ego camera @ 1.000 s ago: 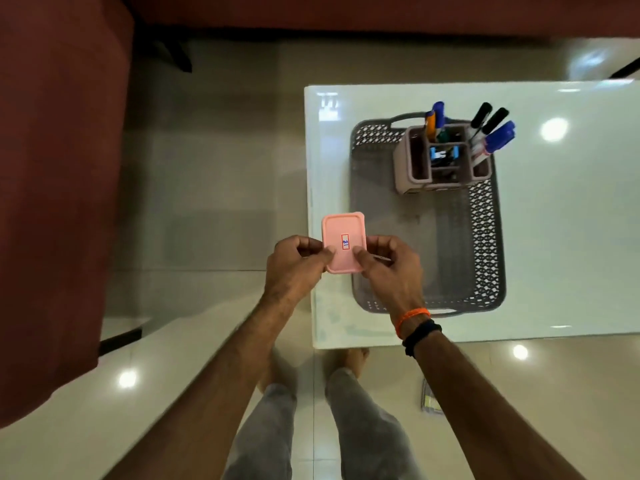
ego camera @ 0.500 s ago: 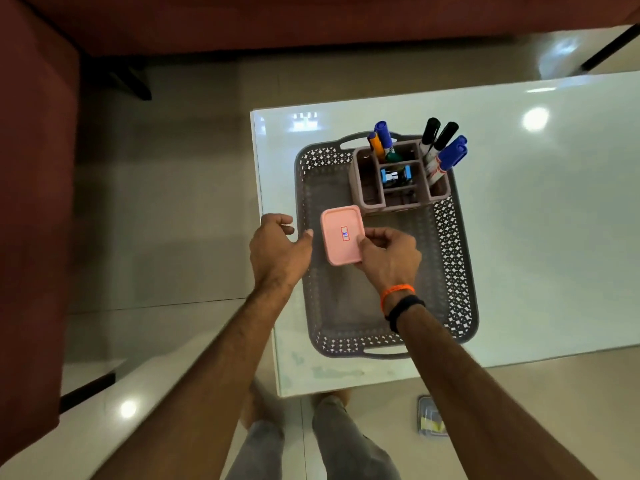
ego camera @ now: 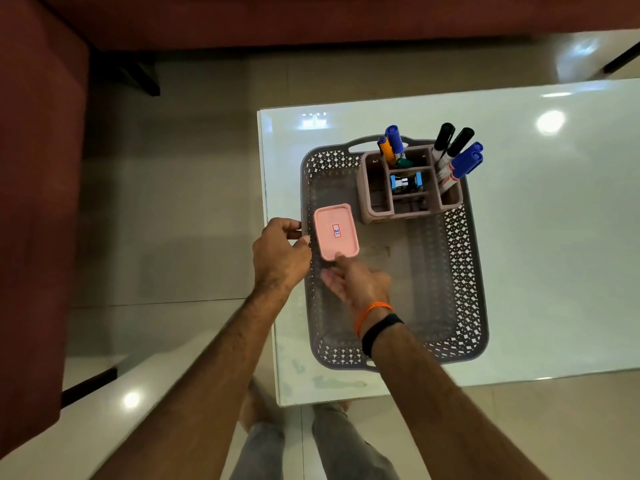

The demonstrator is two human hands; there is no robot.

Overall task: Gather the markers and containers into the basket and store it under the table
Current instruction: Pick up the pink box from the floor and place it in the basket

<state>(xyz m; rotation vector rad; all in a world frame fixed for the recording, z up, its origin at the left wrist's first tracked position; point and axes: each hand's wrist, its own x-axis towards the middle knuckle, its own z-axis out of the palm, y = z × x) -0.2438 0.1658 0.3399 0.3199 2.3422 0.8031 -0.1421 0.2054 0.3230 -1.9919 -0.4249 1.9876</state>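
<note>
A grey perforated basket stands on the white table. Inside it, at the far right, is a pinkish organizer with blue, black and orange markers standing in its compartments. A pink lidded container lies flat in the basket against the left wall. My right hand is inside the basket with its fingers extended, and one fingertip touches the container's near edge. My left hand sits just outside the basket's left rim, loosely curled, with the thumb at the rim.
The table's left and near edges lie close to the basket. A dark red sofa runs along the left and the back. Tiled floor lies between the sofa and the table. My legs stand at the near edge.
The pink container went from both hands down into the basket's left side. My right hand let go of it and opened. My left hand moved to the basket's left rim.
</note>
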